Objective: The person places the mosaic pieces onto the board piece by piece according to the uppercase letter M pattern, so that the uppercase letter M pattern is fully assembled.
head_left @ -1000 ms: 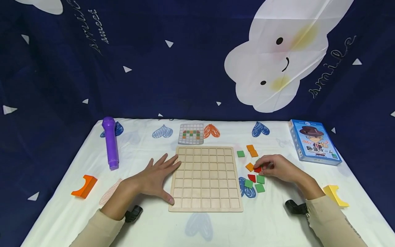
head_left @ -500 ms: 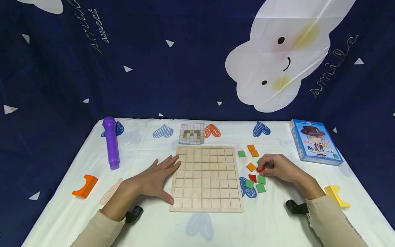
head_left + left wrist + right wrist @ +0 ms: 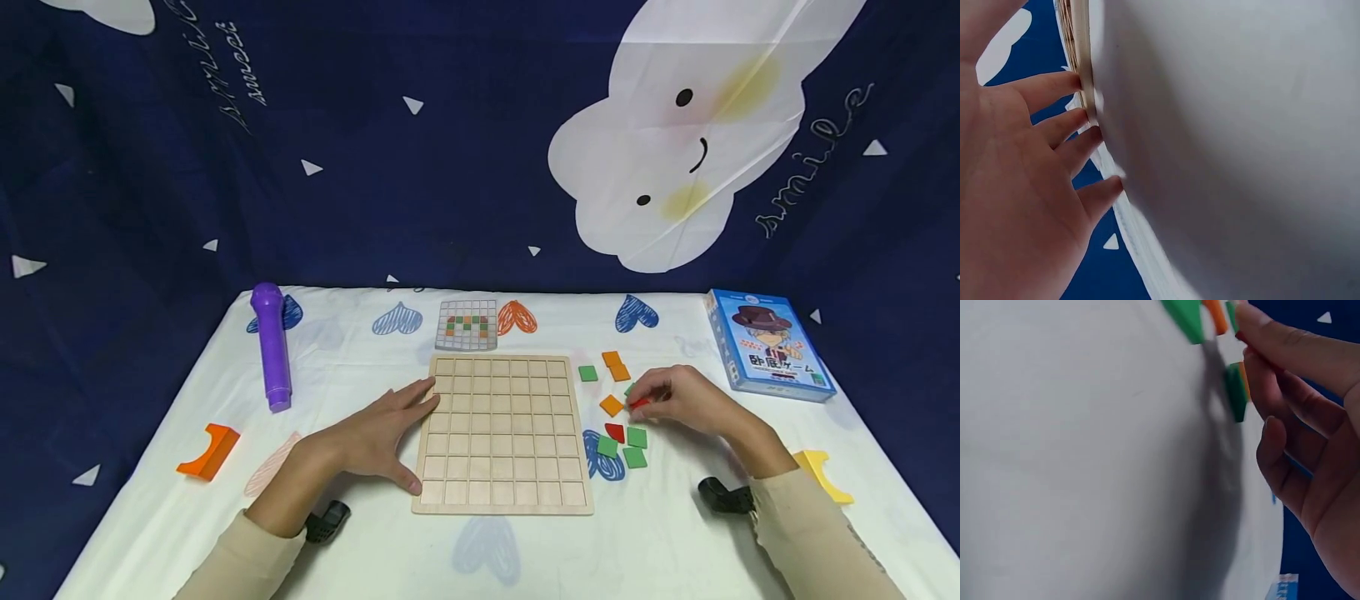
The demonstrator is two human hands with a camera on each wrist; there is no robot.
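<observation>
A wooden grid board (image 3: 500,437) lies in the middle of the table. Along its left edge my left hand (image 3: 371,437) rests with fingers spread, fingertips and thumb at the rim; the left wrist view shows the fingertips (image 3: 1075,80) against the board's side. To the right of the board, my right hand (image 3: 688,402) pinches a small red tile (image 3: 640,403) between thumb and fingers, most of it covered. Around that hand lie a red quarter-round tile (image 3: 615,432), several green square tiles (image 3: 637,437) and several orange tiles (image 3: 611,406).
Behind the board is a pattern card (image 3: 466,325). A purple microphone-shaped toy (image 3: 273,350) and an orange arch block (image 3: 210,452) lie on the left. At the right are a blue game box (image 3: 768,342) and a yellow arch block (image 3: 821,475), partly behind the sleeve.
My right hand has shifted slightly right and up with the red tile, drawing it away from the orange tile beside it. My left hand stays at the board's edge.
</observation>
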